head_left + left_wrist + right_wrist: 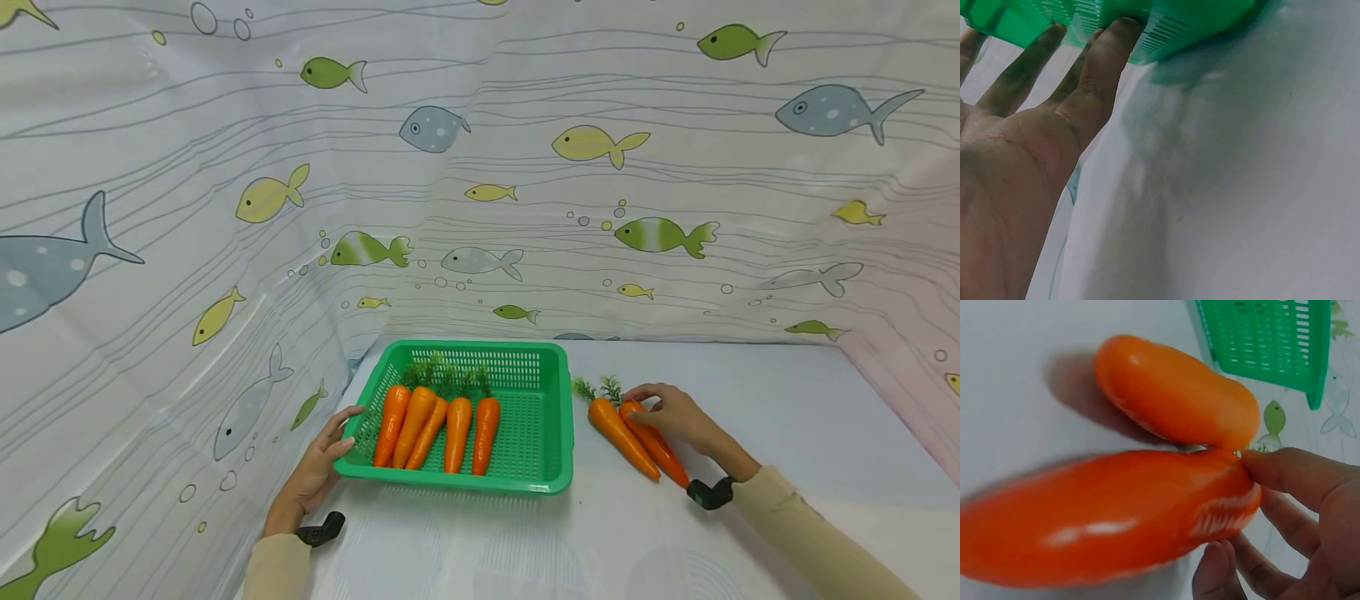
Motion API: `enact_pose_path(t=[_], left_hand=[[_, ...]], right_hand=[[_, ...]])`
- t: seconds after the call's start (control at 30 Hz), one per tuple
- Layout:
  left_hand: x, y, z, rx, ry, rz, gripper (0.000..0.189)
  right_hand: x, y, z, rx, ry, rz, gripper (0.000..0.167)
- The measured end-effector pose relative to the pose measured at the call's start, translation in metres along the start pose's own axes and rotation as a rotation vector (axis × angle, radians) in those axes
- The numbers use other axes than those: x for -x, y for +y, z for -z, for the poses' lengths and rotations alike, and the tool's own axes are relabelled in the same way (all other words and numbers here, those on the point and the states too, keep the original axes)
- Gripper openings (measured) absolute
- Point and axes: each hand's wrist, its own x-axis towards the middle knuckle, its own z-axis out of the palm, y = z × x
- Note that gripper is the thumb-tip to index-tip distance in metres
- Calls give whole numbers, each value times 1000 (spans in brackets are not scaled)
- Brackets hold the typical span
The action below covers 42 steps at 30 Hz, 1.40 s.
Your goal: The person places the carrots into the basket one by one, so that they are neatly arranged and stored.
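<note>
A green plastic basket holds several orange carrots with leafy green tops, lying side by side in its left part. My left hand touches the basket's left side, its fingers fairly straight against the slotted wall in the left wrist view. To the right of the basket, two carrots lie on the table. My right hand pinches the thick top end of the right-hand carrot between thumb and fingers. The other carrot lies close beside it, untouched by the hand.
The white table meets a fish-patterned sheet at the back and on the left. A small black device sits at my right wrist, and another black device at my left wrist.
</note>
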Motion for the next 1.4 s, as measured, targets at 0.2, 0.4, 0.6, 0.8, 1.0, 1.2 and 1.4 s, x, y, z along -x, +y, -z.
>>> enact_pose_path(t=[0.2,0.4,0.6,0.8,1.0,1.2,1.4], left_hand=[[0,0,0,-2,-5,2,54],[1,-2,1,-3,-9,-5,53],[1,-4,2,-14,-15,0,53],[0,-3,2,3,-33,-17,54],[0,-2,2,-9,-26,-17,53],[-1,-1,1,-14,-11,-9,53],[0,-3,2,-20,-5,-6,53]], right_hand=[[-6,-7,5,100,-54,46,28],[-10,-10,6,182,-98,43,34],[-11,-9,6,145,-137,8,38],[-11,-6,10,107,-125,-7,35],[-6,-3,17,26,-108,-33,36],[-3,-2,29,-55,-70,-22,45],[-3,-3,39,-116,-6,-34,55]])
